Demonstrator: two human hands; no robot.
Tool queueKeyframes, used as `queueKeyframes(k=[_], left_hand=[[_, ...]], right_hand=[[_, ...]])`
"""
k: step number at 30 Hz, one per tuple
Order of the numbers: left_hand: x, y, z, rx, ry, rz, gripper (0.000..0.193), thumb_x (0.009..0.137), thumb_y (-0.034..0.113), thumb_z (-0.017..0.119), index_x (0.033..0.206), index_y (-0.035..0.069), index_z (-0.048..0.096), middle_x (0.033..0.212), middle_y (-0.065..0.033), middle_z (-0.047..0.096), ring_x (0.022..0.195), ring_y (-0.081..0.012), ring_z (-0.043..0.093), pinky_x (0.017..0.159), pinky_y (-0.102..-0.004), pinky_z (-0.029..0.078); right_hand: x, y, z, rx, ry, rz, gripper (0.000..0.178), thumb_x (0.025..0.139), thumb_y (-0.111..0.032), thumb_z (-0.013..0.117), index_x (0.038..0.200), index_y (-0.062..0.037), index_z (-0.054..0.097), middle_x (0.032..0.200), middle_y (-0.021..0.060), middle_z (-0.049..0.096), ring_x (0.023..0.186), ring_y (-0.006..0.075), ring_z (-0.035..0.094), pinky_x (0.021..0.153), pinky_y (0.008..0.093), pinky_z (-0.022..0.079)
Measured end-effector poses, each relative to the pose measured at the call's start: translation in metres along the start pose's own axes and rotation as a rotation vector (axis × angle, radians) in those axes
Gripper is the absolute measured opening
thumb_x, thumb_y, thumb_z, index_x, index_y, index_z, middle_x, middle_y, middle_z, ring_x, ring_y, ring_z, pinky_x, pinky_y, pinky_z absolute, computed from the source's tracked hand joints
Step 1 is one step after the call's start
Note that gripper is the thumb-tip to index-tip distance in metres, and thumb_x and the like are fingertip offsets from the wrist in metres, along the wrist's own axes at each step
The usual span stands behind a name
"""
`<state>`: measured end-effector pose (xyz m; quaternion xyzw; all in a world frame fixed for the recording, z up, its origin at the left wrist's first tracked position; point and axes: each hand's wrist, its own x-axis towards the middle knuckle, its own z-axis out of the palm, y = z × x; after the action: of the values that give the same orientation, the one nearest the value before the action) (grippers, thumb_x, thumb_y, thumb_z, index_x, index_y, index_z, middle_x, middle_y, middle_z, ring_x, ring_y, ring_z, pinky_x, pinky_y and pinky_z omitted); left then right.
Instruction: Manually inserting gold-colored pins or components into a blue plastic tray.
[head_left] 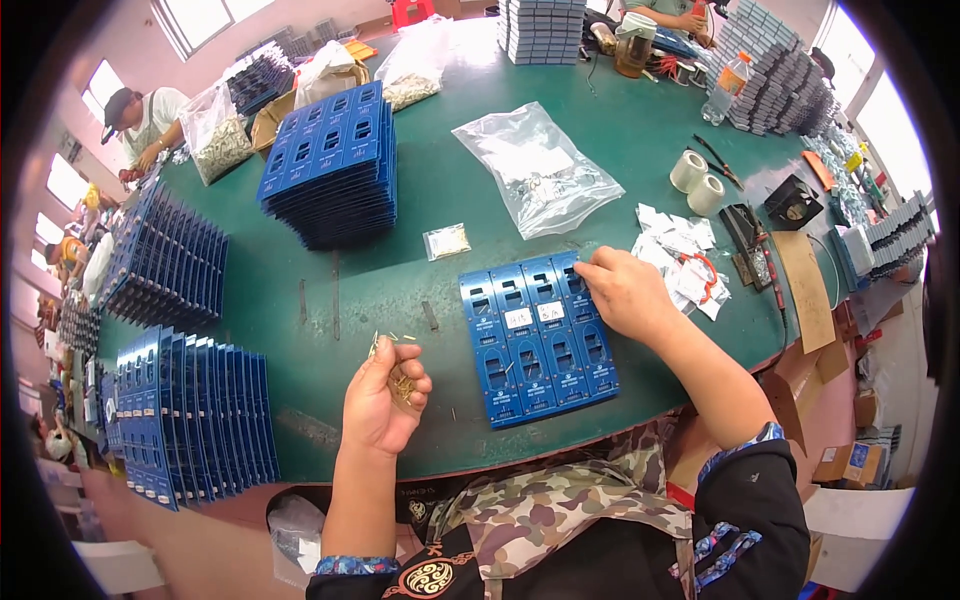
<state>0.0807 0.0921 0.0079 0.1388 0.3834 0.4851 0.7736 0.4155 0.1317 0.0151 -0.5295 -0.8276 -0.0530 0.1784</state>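
Note:
A blue circuit board panel (530,375) lies flat on the green table in front of me, with rows of cut-outs and two white labels in its middle. My left hand (385,395) is curled, palm up, around a bunch of small brass-coloured pins (403,388) left of the panel. A few pins stick out past the thumb and fingertips. At the panel's top right corner, the fingers of my right hand (628,290) are pinched together and touch the board. What they pinch, if anything, is hidden.
Stacked blue panels (330,170) stand at the far left, more (195,415) at the near left. Beyond my panel lie a small clear packet (446,241) and a large plastic bag (535,170). To the right are white packets (680,250), tape rolls (706,195) and a soldering iron (772,270).

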Motion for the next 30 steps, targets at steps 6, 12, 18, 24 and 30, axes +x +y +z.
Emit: queueKeyframes(k=[6,12,18,24,30], left_hand=[[-0.017,-0.007,-0.013,-0.038,-0.007,-0.001,0.033,0.098,0.034,0.050,0.093,0.003,0.061,0.073,-0.0053,0.064,0.061,-0.0174,0.060,0.052,-0.0243,0.047],[-0.018,-0.014,-0.018,-0.065,-0.023,-0.044,0.033,0.098,0.033,0.050,0.093,0.003,0.062,0.073,-0.0055,0.064,0.063,-0.0180,0.061,0.051,-0.0245,0.047],[-0.021,-0.015,-0.025,-0.101,-0.061,-0.042,0.032,0.098,0.032,0.050,0.094,0.002,0.062,0.073,-0.0059,0.064,0.063,-0.0185,0.062,0.053,-0.0249,0.048],[-0.019,-0.020,-0.026,-0.093,-0.057,-0.056,0.031,0.098,0.031,0.050,0.094,0.002,0.062,0.074,-0.0061,0.064,0.064,-0.0188,0.062,0.053,-0.0260,0.049],[-0.020,-0.020,-0.031,-0.123,-0.101,-0.061,0.031,0.098,0.031,0.050,0.094,0.003,0.062,0.074,-0.0063,0.064,0.064,-0.0185,0.062,0.053,-0.0258,0.049]], right_hand=[[-0.004,-0.003,-0.004,0.009,-0.044,0.035,0.030,0.076,-0.003,0.058,0.105,-0.0065,0.065,0.091,0.0080,0.060,0.082,0.0279,0.062,0.068,0.0381,0.052],[-0.006,0.001,-0.004,-0.012,-0.072,0.002,0.028,0.076,-0.003,0.058,0.104,-0.0061,0.065,0.094,0.0078,0.061,0.085,0.0274,0.063,0.069,0.0370,0.052],[-0.004,-0.006,-0.010,0.003,-0.032,-0.006,0.020,0.079,-0.007,0.059,0.098,-0.0068,0.067,0.091,0.0072,0.061,0.082,0.0271,0.063,0.067,0.0372,0.052],[-0.001,-0.054,-0.019,0.159,-0.098,-0.191,0.013,0.082,-0.013,0.063,0.093,-0.0070,0.066,0.090,0.0076,0.062,0.081,0.0265,0.063,0.068,0.0372,0.052],[0.006,-0.002,-0.009,0.074,0.040,0.061,0.022,0.080,-0.005,0.057,0.101,-0.0056,0.065,0.094,0.0105,0.062,0.084,0.0315,0.062,0.070,0.0397,0.052]])
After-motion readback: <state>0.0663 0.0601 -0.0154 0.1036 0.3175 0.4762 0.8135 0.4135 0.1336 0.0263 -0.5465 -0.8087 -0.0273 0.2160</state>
